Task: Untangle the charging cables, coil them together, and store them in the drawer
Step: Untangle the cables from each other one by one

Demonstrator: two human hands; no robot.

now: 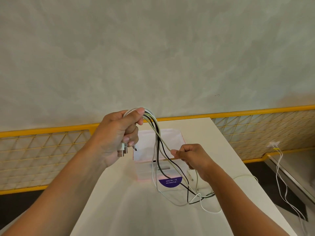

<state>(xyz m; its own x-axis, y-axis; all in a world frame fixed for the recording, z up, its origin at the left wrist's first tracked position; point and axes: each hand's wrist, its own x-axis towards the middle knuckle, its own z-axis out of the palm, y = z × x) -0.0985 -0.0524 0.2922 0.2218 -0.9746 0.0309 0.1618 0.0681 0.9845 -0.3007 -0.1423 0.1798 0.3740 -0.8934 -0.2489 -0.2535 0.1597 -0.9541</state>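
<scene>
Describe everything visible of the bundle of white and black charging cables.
The bundle of thin white, grey and black charging cables hangs from the raised left hand, which grips its looped top; metal plugs stick out below that fist. The right hand pinches one pale strand. The loose ends trail, crossed, onto the white table.

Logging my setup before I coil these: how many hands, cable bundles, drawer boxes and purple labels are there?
2 hands: left hand, right hand
1 cable bundle
1 clear drawer box
1 purple label
Total: 5
</scene>
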